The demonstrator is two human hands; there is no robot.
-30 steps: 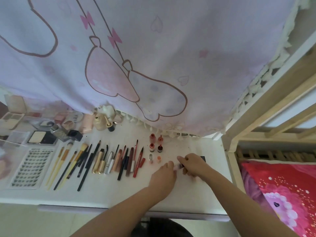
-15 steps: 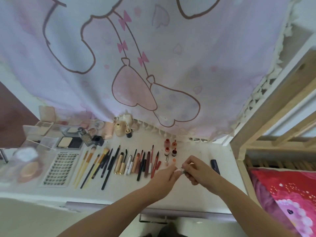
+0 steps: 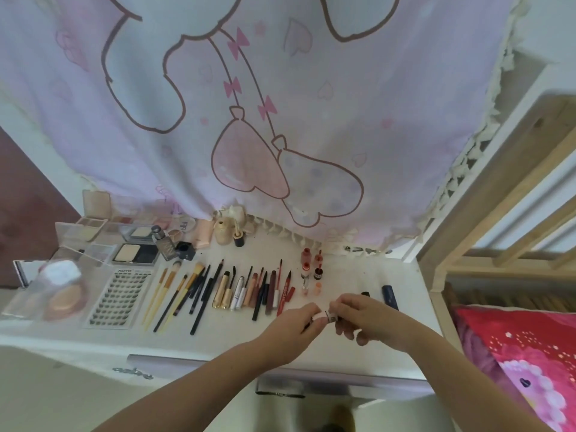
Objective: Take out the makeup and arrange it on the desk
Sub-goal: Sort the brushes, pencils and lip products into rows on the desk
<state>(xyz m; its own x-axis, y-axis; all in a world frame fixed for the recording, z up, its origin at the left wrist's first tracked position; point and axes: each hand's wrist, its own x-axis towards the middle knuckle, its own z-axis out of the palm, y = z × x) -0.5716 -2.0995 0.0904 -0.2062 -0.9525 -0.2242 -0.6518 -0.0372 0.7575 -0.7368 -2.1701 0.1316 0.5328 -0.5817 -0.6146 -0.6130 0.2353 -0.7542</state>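
Both hands meet above the white desk (image 3: pixel 218 341) on a small white-labelled makeup tube (image 3: pixel 329 316). My right hand (image 3: pixel 364 316) grips one end and my left hand (image 3: pixel 296 322) pinches the other, so most of the tube is hidden. Behind them lie a row of brushes and pencils (image 3: pixel 199 288), gold and white mascara tubes (image 3: pixel 230 289), and small red and orange bottles (image 3: pixel 311 269). A dark blue tube (image 3: pixel 390 297) lies to the right.
An eyelash tray (image 3: pixel 120 296), compacts and palettes (image 3: pixel 134 254) and a clear puff case (image 3: pixel 62 291) fill the desk's left. A pink curtain (image 3: pixel 280 104) hangs at the back. A wooden bed frame (image 3: pixel 486 213) and red bedding (image 3: pixel 523 363) stand right.
The hands lifted from the desk surface and came together on the small tube. The camera tilted up, and more of the desk's left side came into view.
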